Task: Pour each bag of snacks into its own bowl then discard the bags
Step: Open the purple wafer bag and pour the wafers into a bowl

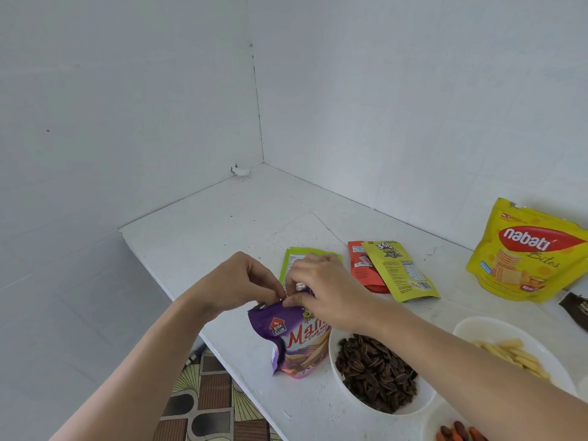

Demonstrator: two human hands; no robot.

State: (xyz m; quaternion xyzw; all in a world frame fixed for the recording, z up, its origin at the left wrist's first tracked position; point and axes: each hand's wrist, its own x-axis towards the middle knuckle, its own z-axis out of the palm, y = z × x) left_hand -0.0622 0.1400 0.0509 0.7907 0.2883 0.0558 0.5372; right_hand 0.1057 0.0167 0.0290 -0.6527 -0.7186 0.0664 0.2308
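Forearms come in from the near edge, two hands up. Left hand (241, 281) and right hand (324, 291) meet at the top edge of the purple bag (286, 342). Fingertips of both are curled tight and pinch that edge, almost touching each other.

Purple bag: one only, roughly upright, long axis running bottom to top. The top points up and far, into the hands. The bottom end is down by the table's left edge, and the printed face is toward the camera. It sits just left of the seed bowl.

White table (222, 224): set in a wall corner, with patterned floor showing at near left.

Big yellow bag (528, 253): one, standing upright at far right with its label facing the camera.

Bowls: three counted, all white, on the near right.
- Seed bowl (426, 399) holds dark striped seeds.
- Stick bowl (477, 329), to its right, holds pale yellow sticks.
- Third bowl (432, 421) is cut by the near edge and holds brown and orange pieces.

Flat pouches: three, lying on the table beyond the hands.
- Green pouch (292, 259) is partly hidden behind the right hand.
- Red pouch (362, 268) lies to its right.
- Yellow pouch (401, 272) overlaps the red one, long axis running far-left to near-right.

Dark wrapper (574, 308): one, at the right edge and mostly out of view.
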